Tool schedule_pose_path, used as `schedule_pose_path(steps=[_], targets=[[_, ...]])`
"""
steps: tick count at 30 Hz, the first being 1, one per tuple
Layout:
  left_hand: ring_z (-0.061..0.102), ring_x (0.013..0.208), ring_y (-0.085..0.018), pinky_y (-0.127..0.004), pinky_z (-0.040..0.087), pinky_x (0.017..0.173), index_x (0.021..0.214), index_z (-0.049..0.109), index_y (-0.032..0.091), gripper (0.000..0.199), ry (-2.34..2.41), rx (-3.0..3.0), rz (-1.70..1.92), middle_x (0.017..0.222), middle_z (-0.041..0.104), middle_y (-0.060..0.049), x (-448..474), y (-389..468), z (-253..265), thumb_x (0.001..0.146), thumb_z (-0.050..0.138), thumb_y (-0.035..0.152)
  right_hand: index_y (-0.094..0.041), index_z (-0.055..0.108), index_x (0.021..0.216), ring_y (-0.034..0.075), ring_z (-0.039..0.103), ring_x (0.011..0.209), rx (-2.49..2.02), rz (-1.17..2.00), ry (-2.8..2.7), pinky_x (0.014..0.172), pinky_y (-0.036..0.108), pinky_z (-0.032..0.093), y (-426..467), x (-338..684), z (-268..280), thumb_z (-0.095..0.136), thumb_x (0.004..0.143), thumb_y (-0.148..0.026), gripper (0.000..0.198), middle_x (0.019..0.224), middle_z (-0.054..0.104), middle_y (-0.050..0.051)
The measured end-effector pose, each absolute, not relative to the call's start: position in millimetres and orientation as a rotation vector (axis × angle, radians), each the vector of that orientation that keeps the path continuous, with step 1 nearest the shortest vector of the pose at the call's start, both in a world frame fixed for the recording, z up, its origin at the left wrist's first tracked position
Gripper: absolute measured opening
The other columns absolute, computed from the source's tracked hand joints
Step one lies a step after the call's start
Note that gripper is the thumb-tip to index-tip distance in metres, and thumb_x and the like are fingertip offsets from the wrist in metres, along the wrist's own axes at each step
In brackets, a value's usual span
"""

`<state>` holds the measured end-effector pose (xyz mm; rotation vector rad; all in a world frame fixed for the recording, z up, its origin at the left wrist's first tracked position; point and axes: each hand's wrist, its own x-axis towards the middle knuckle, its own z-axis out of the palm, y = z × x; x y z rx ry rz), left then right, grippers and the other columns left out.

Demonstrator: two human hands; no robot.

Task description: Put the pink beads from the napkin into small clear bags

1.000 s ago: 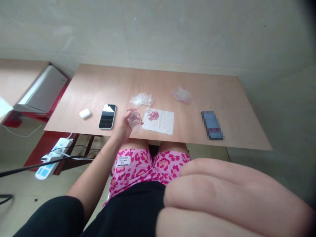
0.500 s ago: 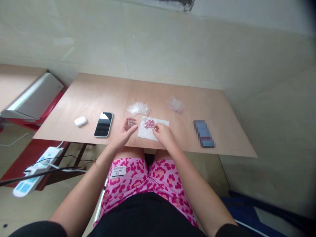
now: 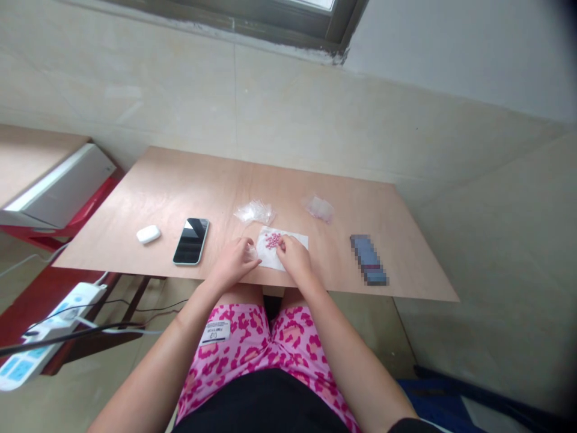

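A cluster of small pink beads point(image 3: 271, 240) lies on a white paper sheet point(image 3: 269, 260) near the table's front edge. My right hand point(image 3: 295, 257) is over the sheet, its fingertips pinched at the right side of the beads. Whatever sits between those fingertips is too small to make out. Just left of the sheet, my left hand point(image 3: 234, 262) is curled around a small clear plastic bag point(image 3: 251, 252), partly hidden by the fingers. Behind the sheet rests a pile of clear plastic bags point(image 3: 255, 211). Farther right lies a clear bag with pinkish contents point(image 3: 320, 208).
On the wooden table point(image 3: 198, 180), a phone point(image 3: 192, 242) and a white earbud case point(image 3: 148, 234) lie to the left. A pixelated dark device point(image 3: 369, 260) is at right. A power strip point(image 3: 58, 325) with cables sits lower left, below table height.
The view has tilted up, bringing in more of the window frame. My left hand has turned and closed more around the clear bag. My right fingertips remain at the beads.
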<state>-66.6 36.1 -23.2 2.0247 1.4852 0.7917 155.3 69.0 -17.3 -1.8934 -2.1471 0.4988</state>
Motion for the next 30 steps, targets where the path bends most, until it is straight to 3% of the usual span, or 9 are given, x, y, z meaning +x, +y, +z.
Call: schedule_pose_path(steps=[12, 15, 20, 30], targets=[[0.068, 0.105, -0.034, -0.048, 0.053, 0.09, 0.121, 0.061, 0.021, 0.043, 1.468, 2.018, 0.781, 0.113, 0.071, -0.012, -66, 35, -23, 0.085, 0.078, 0.039, -0.02, 0.069, 0.093, 0.02, 0.063, 0.085, -1.797, 0.559, -2.06, 0.077, 0.028, 0.044, 70, 161, -19, 0.058, 0.093, -0.018, 0.011, 0.095, 0.072, 0.007], [0.068, 0.106, -0.033, -0.048, 0.054, 0.091, 0.121, 0.062, 0.02, 0.043, 1.438, 1.976, 0.8, 0.116, 0.071, -0.012, -64, 34, -18, 0.086, 0.079, 0.038, -0.02, 0.068, 0.09, 0.02, 0.065, 0.084, -1.644, 0.77, -1.837, 0.079, 0.029, 0.048, 69, 157, -17, 0.06, 0.09, -0.024, 0.009, 0.09, 0.072, 0.005], [0.068, 0.111, -0.032, -0.048, 0.053, 0.096, 0.121, 0.062, 0.022, 0.041, 1.389, 1.955, 0.875, 0.12, 0.07, -0.011, -61, 34, -14, 0.087, 0.079, 0.037, -0.018, 0.073, 0.097, 0.02, 0.068, 0.081, -1.33, 1.212, -1.659, 0.078, 0.031, 0.053, 66, 141, -2, 0.064, 0.091, -0.04, 0.025, 0.09, 0.075, 0.005], [0.067, 0.113, -0.033, -0.049, 0.053, 0.099, 0.122, 0.062, 0.021, 0.041, 1.46, 1.931, 0.783, 0.122, 0.071, -0.012, -62, 35, -11, 0.086, 0.078, 0.034, -0.02, 0.075, 0.093, 0.021, 0.067, 0.078, -1.593, 0.797, -1.873, 0.076, 0.031, 0.051, 78, 176, -29, 0.064, 0.091, -0.023, 0.011, 0.092, 0.076, 0.006]])
